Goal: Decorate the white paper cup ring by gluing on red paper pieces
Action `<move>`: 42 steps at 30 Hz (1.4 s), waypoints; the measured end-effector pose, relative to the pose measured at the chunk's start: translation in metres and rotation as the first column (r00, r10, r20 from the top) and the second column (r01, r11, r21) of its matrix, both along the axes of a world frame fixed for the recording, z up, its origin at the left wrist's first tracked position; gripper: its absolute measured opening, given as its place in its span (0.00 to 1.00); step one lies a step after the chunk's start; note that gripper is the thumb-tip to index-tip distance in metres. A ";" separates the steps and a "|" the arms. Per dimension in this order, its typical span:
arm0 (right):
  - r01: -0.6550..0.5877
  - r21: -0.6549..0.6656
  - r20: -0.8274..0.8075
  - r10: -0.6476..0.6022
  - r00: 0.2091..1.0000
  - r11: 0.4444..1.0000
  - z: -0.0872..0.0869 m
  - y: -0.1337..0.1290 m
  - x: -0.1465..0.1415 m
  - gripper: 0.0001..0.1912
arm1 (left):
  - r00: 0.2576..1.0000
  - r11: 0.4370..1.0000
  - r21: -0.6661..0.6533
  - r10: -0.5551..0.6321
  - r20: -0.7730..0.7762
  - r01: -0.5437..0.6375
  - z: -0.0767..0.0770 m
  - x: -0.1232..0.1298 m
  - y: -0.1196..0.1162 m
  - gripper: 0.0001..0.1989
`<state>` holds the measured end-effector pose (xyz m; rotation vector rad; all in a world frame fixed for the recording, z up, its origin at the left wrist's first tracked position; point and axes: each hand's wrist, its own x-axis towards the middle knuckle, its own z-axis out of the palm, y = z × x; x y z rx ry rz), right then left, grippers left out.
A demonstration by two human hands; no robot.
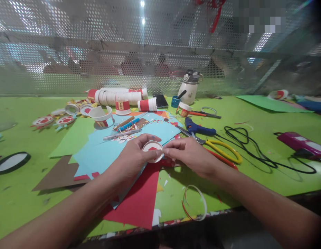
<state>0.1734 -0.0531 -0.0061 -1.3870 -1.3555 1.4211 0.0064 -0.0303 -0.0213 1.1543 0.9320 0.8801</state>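
Note:
My left hand [135, 152] grips a cut-down paper cup bottom [147, 146], its thumb over the round white face. A red paper shape [152, 149] lies on that face, partly under the thumb. At the disc's right rim, my right hand [183, 152] has its thumb and forefinger pinched together; whatever is between them is too small to make out. Red paper shows beneath the right fingers. Below both hands lie light blue sheets [93, 152] and a red sheet [139, 204]. Scissors [224, 148] with yellow and orange handles rest beside the right wrist.
A blue glue gun [201, 128] lies behind the scissors, near a black cable [256, 154] and a magenta device [300, 143]. Stacked paper cups [119, 97], finished turtle-like discs [43, 121], pens [129, 124] and a bottle [188, 88] stand further back. A cut rim ring [205, 202] lies near the front edge.

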 end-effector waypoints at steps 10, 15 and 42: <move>-0.002 0.032 0.036 0.001 0.999 0.999 0.000 0.001 0.003 0.07 | 0.993 0.998 -0.028 -0.054 0.104 0.057 0.006 0.000 -0.002 0.14; -0.002 -0.031 -0.030 0.001 1.000 1.000 -0.004 0.002 0.006 0.09 | 0.995 0.999 -0.023 -0.046 0.086 0.049 0.004 0.000 -0.001 0.16; -0.044 -0.043 -0.059 0.041 0.997 0.998 -0.011 0.004 0.008 0.12 | 0.995 0.996 -0.025 -0.080 0.058 0.082 -0.001 -0.001 0.000 0.15</move>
